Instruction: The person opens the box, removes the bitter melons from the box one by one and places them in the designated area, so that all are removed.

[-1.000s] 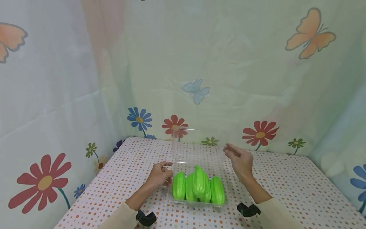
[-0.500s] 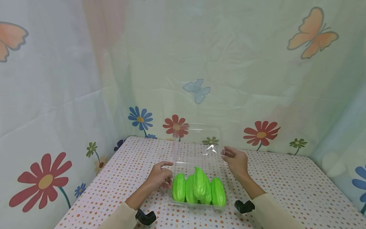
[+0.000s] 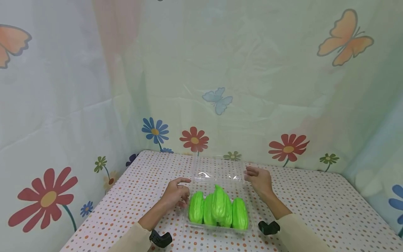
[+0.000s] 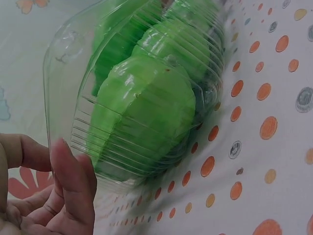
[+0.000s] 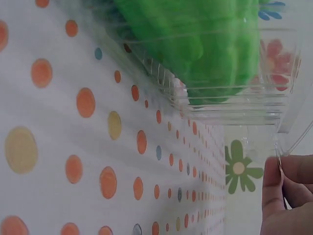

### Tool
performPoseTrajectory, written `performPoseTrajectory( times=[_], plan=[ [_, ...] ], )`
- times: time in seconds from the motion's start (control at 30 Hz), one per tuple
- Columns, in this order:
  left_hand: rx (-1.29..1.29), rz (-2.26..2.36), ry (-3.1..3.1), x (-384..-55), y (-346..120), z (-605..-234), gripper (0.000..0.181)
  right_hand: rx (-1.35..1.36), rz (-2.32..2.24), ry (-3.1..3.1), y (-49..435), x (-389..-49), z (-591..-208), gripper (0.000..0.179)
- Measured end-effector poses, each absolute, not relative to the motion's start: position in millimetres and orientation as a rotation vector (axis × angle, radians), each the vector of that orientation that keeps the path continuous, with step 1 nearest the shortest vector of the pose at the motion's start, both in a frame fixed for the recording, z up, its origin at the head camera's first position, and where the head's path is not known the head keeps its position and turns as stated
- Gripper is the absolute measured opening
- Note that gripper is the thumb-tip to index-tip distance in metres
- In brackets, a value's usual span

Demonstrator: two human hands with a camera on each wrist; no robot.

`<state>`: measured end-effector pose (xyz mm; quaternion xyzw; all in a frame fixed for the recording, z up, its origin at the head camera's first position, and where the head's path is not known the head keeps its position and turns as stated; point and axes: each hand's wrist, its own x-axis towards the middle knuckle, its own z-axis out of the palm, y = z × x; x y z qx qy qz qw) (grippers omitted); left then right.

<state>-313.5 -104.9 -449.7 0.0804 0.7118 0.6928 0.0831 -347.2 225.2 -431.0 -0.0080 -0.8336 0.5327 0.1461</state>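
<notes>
A clear plastic clamshell box stands on the dotted tablecloth and holds several bright green ridged vegetables. Its hinged lid leans low over them from the far side. My right hand pinches the lid's right corner; in the right wrist view its fingertips grip the clear lid edge beside the vegetables. My left hand lies against the box's left side, index finger stretched along the rim. The left wrist view shows its fingers touching the box wall, with the vegetables inside.
The table is covered by a cloth with coloured dots and is closed in on three sides by pale curtains printed with flowers and butterflies. Black wrist mounts sit near the front edge.
The lid has swung down from nearly upright to a low tilt over the vegetables, and my right hand has come down and inward with it. My left hand has stayed put.
</notes>
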Motion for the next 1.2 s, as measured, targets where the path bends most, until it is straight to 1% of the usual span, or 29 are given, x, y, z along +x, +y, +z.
performPoseTrajectory(
  times=[0.17,0.4,0.63,0.77,0.97,1.1,1.2],
  plan=[
    [0.228,2.081,2.098,-315,-105,-451,0.06,-0.044,1.628,-2.406,224,-350,-435,0.038],
    [0.191,2.1,2.059,-318,-108,-454,0.058,-0.058,1.682,-2.428,218,-350,-440,0.034],
    [0.17,2.098,2.128,-322,-114,-456,0.049,-0.097,1.846,-2.384,209,-350,-442,0.032],
    [0.152,2.092,2.159,-323,-118,-456,0.045,-0.089,1.847,-2.387,205,-350,-443,0.031],
    [0.15,2.086,2.145,-324,-121,-457,0.048,-0.069,1.859,-2.387,204,-349,-444,0.033],
    [0.148,2.088,2.146,-324,-121,-457,0.047,-0.11,1.806,-2.414,206,-347,-443,0.035],
    [0.133,2.091,2.142,-325,-121,-457,0.046,-0.165,1.727,-2.432,206,-344,-440,0.033]
  ],
)
